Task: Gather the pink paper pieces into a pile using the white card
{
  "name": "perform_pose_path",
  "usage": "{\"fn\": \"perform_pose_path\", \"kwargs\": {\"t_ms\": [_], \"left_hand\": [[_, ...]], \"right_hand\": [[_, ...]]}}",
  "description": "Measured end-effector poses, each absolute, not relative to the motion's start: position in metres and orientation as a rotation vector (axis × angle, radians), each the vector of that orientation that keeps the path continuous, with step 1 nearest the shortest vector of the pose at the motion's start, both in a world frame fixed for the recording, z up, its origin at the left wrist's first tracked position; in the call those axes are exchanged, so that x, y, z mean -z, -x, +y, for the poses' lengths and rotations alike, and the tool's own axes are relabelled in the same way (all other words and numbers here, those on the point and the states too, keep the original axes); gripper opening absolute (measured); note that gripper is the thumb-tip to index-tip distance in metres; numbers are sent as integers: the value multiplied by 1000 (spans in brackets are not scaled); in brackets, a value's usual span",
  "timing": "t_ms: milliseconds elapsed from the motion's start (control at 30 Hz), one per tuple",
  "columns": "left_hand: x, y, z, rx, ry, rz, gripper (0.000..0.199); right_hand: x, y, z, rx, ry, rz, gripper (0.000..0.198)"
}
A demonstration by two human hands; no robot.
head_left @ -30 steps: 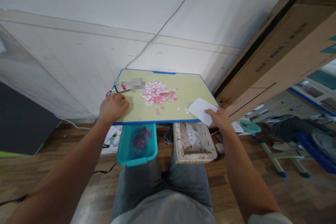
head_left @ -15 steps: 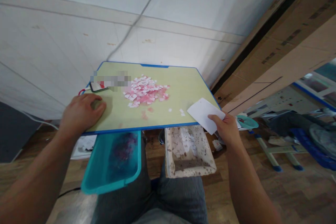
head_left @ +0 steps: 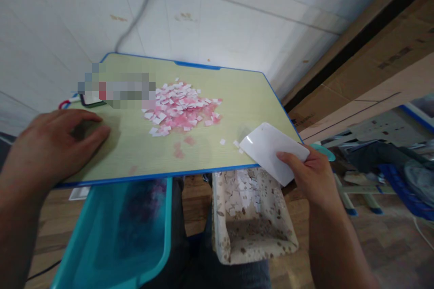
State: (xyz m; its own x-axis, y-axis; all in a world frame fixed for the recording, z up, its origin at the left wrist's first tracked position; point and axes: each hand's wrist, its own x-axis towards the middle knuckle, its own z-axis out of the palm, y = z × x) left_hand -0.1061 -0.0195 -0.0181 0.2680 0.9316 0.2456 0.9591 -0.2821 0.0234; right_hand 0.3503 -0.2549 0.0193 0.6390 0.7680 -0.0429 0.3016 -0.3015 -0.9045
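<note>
My right hand (head_left: 310, 174) grips a white plastic scraper (head_left: 269, 151), thumb on top. The scraper slants over the front right edge of the pale yellow tabletop (head_left: 237, 88), its far corner beside a few loose white squares (head_left: 223, 142). On the table's left side rests my left hand (head_left: 56, 144), thumb and forefinger apart and nothing visible in it; its other fingers are mostly hidden. A heap of small white squares and pink bits (head_left: 183, 106) lies between my hands, with pink smears in front.
Below the front edge are a teal tub (head_left: 168, 230) at left, with dark purple matter inside, and a speckled bin (head_left: 219, 239) holding white squares. A pixelated item lies at the table's back left. Tall cardboard (head_left: 366, 72) stands at right.
My view has moved closer to the table. The scraper in my right hand is now nearer the loose squares. My left hand remains on the table's left side.
</note>
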Motion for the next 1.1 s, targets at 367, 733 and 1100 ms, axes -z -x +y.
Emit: {"fn": "perform_pose_path", "kwargs": {"t_ms": [367, 733, 1100], "left_hand": [[11, 102, -28, 417, 2440, -1692, 48], [11, 106, -25, 441, 2503, -1703, 49], [12, 105, -29, 513, 2497, -1676, 48]], "right_hand": [[-25, -341, -251, -564, 1881, -926, 34], [-28, -308, -252, -630, 1813, -1052, 34], [-17, -307, -268, -498, 1931, -1005, 36]]}}
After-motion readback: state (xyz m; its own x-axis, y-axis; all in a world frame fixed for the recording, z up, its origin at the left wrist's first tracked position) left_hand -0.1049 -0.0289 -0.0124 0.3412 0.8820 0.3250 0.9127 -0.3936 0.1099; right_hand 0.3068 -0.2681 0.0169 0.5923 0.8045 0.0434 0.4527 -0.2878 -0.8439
